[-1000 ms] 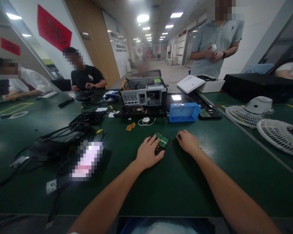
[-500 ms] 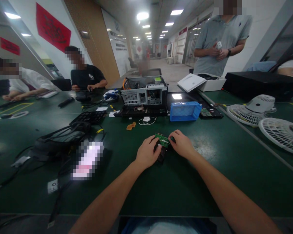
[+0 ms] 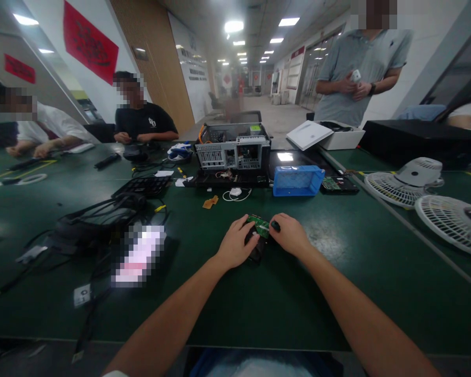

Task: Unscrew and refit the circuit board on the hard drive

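A hard drive [image 3: 256,252] with a green circuit board [image 3: 258,224] on its upper face lies on the table in front of me. My left hand [image 3: 236,242] grips it from the left, with fingers over the board's left side and thumb across the near part. On the other side, my right hand [image 3: 290,234] is closed around a short dark-handled tool [image 3: 275,225] that looks like a screwdriver. Its tip is at the board's right edge, too small to make out. Fingers hide parts of both board and drive.
Beyond my hands stand an opened computer case [image 3: 232,149] and a blue plastic bin [image 3: 298,180]. Another drive with a green board [image 3: 339,184] lies right of the bin. White fans [image 3: 402,180] are at right; a black bag [image 3: 98,225] and lit phone [image 3: 139,256] at left. Several people are around the table.
My right hand has turned slightly, showing more of the dark handle. The drive and left hand have shifted a little to the left. The view has tilted slightly.
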### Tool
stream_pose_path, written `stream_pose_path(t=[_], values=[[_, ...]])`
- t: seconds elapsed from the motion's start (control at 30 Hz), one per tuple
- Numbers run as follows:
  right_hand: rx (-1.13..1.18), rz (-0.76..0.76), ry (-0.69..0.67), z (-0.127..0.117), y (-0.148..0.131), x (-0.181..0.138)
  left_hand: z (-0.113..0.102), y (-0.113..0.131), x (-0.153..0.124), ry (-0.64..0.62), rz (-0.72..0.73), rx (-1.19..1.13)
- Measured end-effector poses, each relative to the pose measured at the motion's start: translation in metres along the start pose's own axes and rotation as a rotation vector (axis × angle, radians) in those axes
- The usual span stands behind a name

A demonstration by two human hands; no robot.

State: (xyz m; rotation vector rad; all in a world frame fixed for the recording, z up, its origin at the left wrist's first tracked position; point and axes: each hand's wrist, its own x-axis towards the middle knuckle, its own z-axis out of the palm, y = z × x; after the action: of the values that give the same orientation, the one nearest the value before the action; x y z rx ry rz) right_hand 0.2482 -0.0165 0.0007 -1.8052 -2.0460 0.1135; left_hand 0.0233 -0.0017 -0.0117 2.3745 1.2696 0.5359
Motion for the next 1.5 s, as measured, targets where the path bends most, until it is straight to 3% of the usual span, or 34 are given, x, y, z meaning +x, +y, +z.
stream_pose_path(t=[0.33, 1.07, 1.2, 1.3, 1.5], values=[[0.007, 0.036, -0.007, 0.008, 0.003, 0.002, 0.001, 0.002, 0.000, -0.016, -0.005, 0.004], [0.072, -0.048, 0.047, 0.006, 0.005, -0.009, 0.000, -0.001, -0.002, -0.041, -0.017, -0.019], [0.080, -0.035, 0.159, -0.001, 0.012, -0.010, 0.000, -0.001, -0.002, -0.043, -0.022, -0.030], [0.089, -0.023, 0.330, -0.008, 0.020, -0.009, 0.002, -0.001, -0.003, -0.027, -0.009, -0.056], [0.178, -0.105, 0.542, -0.017, 0.028, -0.008, 0.006, -0.002, -0.003, 0.089, 0.026, -0.078]])
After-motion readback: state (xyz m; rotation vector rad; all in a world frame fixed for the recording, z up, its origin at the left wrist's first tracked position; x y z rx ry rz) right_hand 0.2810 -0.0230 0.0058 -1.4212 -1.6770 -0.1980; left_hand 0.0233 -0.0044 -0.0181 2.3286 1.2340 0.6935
